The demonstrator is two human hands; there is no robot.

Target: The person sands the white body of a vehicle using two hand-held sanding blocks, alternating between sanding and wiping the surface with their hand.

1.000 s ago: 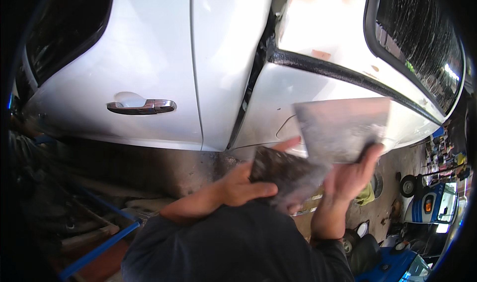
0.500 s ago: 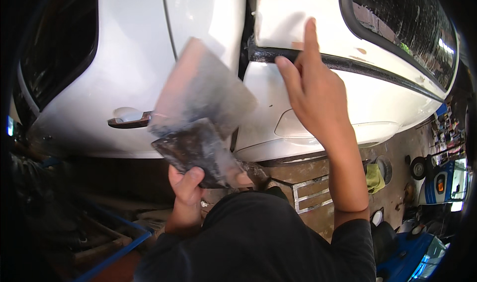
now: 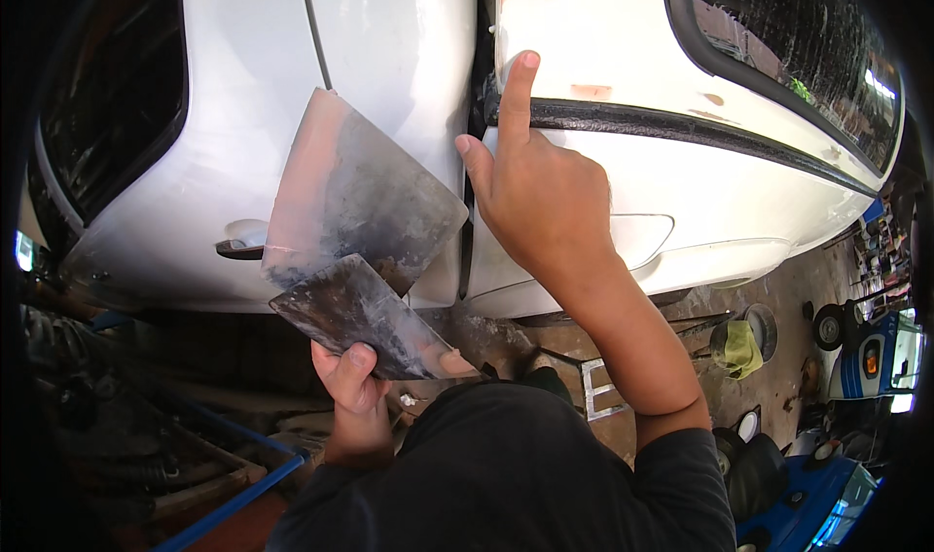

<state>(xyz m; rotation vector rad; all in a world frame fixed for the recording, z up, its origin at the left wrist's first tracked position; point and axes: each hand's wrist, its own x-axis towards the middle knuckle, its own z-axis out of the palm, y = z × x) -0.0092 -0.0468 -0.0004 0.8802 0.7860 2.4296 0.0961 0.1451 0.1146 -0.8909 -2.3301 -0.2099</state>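
Below-left of the black strip point(image 3: 681, 129), our left hand point(image 3: 350, 382) pinches a dark plate point(image 3: 365, 311), larger pink-smeared plate point(image 3: 368, 182) overlapping. Across the strip, our right hand point(image 3: 555, 202) spreads thumb from index. Likely checking the white panel point(image 3: 603, 46) above; next calls for light touch. Below the strip: bucket point(image 3: 766, 326), yellowish cloth point(image 3: 742, 350) over rim, contents unclear.

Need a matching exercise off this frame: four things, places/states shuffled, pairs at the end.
Things
1. Left hand
2. Right hand
3. Door handle
4. Yellow-green cloth

Places/states
A. Partly hidden by the larger plate
B. At a round tub
C. Thumb on the smaller plate
D. Index finger extended, crossing the black strip in view

Pairs: 1-C, 2-D, 3-A, 4-B
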